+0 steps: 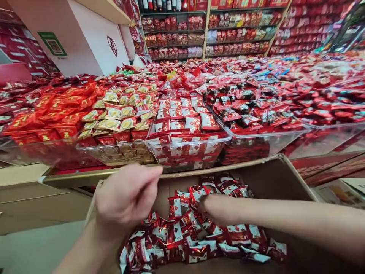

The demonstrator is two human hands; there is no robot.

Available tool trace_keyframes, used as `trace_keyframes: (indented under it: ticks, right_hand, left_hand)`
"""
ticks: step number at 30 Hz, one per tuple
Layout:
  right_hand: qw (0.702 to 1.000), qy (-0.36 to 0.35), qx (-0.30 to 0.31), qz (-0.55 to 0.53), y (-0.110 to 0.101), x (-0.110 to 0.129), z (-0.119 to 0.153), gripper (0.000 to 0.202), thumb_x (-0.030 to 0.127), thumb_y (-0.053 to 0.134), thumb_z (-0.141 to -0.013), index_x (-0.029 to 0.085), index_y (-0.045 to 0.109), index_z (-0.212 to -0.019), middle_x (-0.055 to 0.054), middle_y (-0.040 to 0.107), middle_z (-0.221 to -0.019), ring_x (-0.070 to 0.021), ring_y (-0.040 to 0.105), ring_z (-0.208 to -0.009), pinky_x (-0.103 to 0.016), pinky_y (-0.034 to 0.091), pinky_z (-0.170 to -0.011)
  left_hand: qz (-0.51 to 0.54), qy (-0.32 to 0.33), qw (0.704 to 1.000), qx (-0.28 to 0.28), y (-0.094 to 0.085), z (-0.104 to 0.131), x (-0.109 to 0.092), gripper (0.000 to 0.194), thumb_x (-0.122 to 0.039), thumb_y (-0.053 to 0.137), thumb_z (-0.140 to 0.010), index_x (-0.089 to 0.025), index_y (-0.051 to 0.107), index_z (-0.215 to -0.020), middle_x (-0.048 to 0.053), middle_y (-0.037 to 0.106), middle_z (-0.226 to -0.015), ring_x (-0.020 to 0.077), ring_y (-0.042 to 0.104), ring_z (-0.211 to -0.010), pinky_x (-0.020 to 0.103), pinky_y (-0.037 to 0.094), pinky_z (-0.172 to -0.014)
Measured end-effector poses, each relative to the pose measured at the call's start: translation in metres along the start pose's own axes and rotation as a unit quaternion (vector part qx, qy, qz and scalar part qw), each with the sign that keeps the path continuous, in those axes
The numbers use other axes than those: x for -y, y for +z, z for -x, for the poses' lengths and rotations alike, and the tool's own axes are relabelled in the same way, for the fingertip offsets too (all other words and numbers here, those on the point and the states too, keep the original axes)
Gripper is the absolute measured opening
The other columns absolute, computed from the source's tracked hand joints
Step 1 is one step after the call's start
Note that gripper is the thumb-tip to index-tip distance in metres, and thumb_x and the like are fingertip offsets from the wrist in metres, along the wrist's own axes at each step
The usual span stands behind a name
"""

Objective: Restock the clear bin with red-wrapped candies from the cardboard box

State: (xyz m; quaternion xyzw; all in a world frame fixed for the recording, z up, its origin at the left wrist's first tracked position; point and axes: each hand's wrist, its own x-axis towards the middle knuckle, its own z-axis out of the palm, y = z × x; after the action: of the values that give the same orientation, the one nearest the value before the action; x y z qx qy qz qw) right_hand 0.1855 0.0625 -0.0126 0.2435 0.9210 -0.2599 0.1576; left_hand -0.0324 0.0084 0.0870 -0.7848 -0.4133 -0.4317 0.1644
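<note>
My left hand (128, 196) is curled closed above the near-left side of an open cardboard box (268, 177), its thumb pointing right. What it holds, if anything, is hidden inside the curled fingers. Inside the box lie many small red-and-white wrapped candies (175, 232), loosely piled. My right hand (218, 209) reaches down among them from the right, its fingers hidden by the hand itself and the wrappers. Just beyond the box stands a clear plastic bin (188, 144) with similar red-and-white candies (192, 123) stacked in rows.
To the left are gold durian-labelled packets (114, 114) and bright red packets (59, 110). On the right, more clear bins hold red-and-black candies (251, 106). A white pillar (88, 38) rises at the back left, with stocked shelves (205, 34) behind.
</note>
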Motion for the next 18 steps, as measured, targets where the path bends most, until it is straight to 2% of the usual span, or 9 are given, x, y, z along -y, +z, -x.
trace_keyframes:
  ticks: [2,3,5,7,9,13,16,17,18]
  right_hand:
    - [0.997,0.071,-0.018,0.009,0.006,-0.002,-0.023,0.021,0.011,0.051,-0.07,0.012,0.063,-0.087,-0.013,0.065,-0.085,-0.0213,0.06,-0.075,-0.026,0.042,-0.061]
    - [0.994,0.099,-0.039,0.006,0.007,-0.002,-0.034,0.022,0.016,0.052,-0.072,0.012,0.062,-0.091,-0.014,0.064,-0.09,-0.0225,0.06,-0.079,-0.027,0.043,-0.063]
    - [0.988,0.133,-0.079,0.001,0.01,-0.001,-0.055,0.028,0.027,0.052,-0.075,0.013,0.059,-0.099,-0.014,0.062,-0.099,-0.0241,0.058,-0.088,-0.028,0.043,-0.067]
    - [0.984,0.147,-0.097,0.003,0.016,0.002,-0.072,0.034,0.032,0.054,-0.075,0.013,0.057,-0.102,-0.015,0.06,-0.103,-0.0246,0.057,-0.092,-0.029,0.043,-0.071]
    - [0.983,0.157,-0.099,0.002,0.021,0.006,-0.082,0.033,0.03,0.058,-0.071,0.013,0.059,-0.1,-0.014,0.062,-0.099,-0.0245,0.058,-0.091,-0.028,0.043,-0.07]
    - [0.982,0.166,-0.087,-0.011,0.018,0.015,-0.076,0.029,0.031,0.061,-0.065,0.016,0.064,-0.089,-0.012,0.066,-0.088,-0.0254,0.061,-0.08,-0.028,0.043,-0.06]
    - [0.99,0.09,-0.109,-0.026,0.003,0.022,-0.053,0.025,0.032,0.061,-0.065,0.02,0.066,-0.087,-0.007,0.066,-0.087,-0.0231,0.06,-0.084,-0.027,0.043,-0.065]
    - [0.991,0.043,-0.125,-0.037,-0.002,0.024,-0.044,0.024,0.03,0.061,-0.065,0.021,0.066,-0.087,-0.006,0.066,-0.087,-0.0219,0.059,-0.085,-0.026,0.042,-0.068]
    - [0.988,-0.009,-0.146,-0.051,-0.008,0.026,-0.035,0.024,0.027,0.061,-0.066,0.021,0.066,-0.088,-0.005,0.067,-0.086,-0.0206,0.058,-0.085,-0.026,0.042,-0.07]
  left_hand:
    - [0.019,-0.028,0.998,0.051,0.004,0.037,0.001,0.036,-0.002,0.061,-0.063,-0.02,0.061,-0.095,-0.003,0.063,-0.066,0.0091,0.057,-0.057,0.022,0.047,-0.056]
    - [0.009,-0.061,0.998,0.026,0.007,0.052,0.003,0.035,0.0,0.059,-0.065,-0.017,0.061,-0.095,0.0,0.063,-0.067,0.0098,0.057,-0.059,0.024,0.047,-0.058]
    - [0.01,-0.117,0.993,0.032,0.011,0.071,0.006,0.031,0.0,0.059,-0.067,-0.015,0.061,-0.094,0.001,0.064,-0.067,0.0087,0.057,-0.057,0.022,0.046,-0.057]
    - [0.018,-0.151,0.987,0.049,0.013,0.08,0.007,0.028,-0.003,0.06,-0.068,-0.017,0.061,-0.092,0.0,0.065,-0.068,0.0086,0.057,-0.057,0.021,0.046,-0.057]
    - [0.036,-0.183,0.98,0.069,0.014,0.082,0.007,0.025,-0.006,0.057,-0.071,-0.02,0.06,-0.092,-0.001,0.064,-0.069,0.0095,0.058,-0.059,0.023,0.046,-0.06]
    - [0.086,-0.286,0.948,0.11,0.016,0.082,0.005,0.017,-0.013,0.05,-0.078,-0.023,0.057,-0.091,0.001,0.065,-0.074,0.0124,0.06,-0.064,0.027,0.047,-0.064]
    - [0.131,-0.34,0.915,0.173,0.023,0.084,0.001,0.018,-0.023,0.053,-0.078,-0.026,0.059,-0.094,0.003,0.069,-0.085,0.0161,0.063,-0.074,0.029,0.051,-0.069]
    - [0.174,-0.369,0.892,0.192,0.027,0.085,-0.001,0.024,-0.028,0.056,-0.076,-0.027,0.058,-0.099,0.004,0.069,-0.093,0.0171,0.064,-0.079,0.03,0.051,-0.072]
    - [0.247,-0.415,0.852,0.201,0.03,0.086,-0.005,0.033,-0.035,0.058,-0.073,-0.028,0.055,-0.105,0.005,0.068,-0.101,0.0179,0.063,-0.084,0.031,0.051,-0.075]
